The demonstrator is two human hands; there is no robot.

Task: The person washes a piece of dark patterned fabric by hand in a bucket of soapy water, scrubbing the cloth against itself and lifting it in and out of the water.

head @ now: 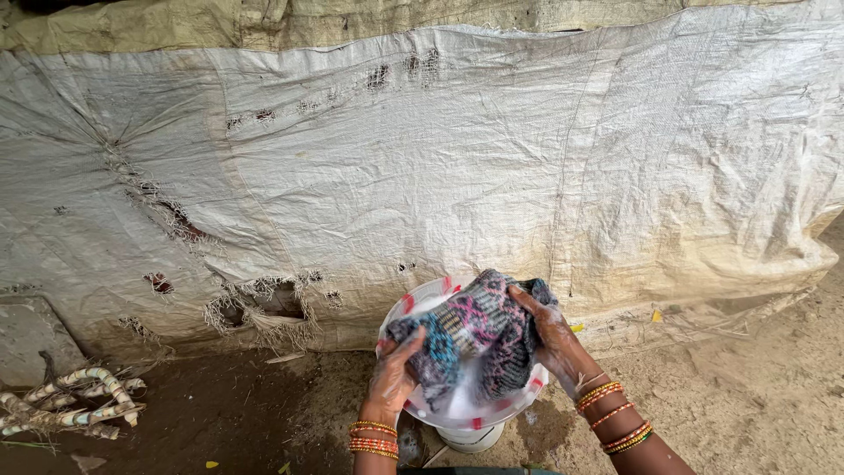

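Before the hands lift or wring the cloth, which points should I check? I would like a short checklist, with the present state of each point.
1. Left hand holds the cloth: ok, fingers press its lower left side.
2. Right hand holds the cloth: ok, it grips the upper right edge.
3. Cloth is over the white bowl: ok, the bundle sits inside the rim.
4. Bowl stands steady: cannot tell, it rests on a white bucket that is mostly hidden.
5. Cloth is wet and soapy: ok, foam shows on both hands and in the bowl.
6. Bangles clear of the cloth: ok, they sit back on the wrists.
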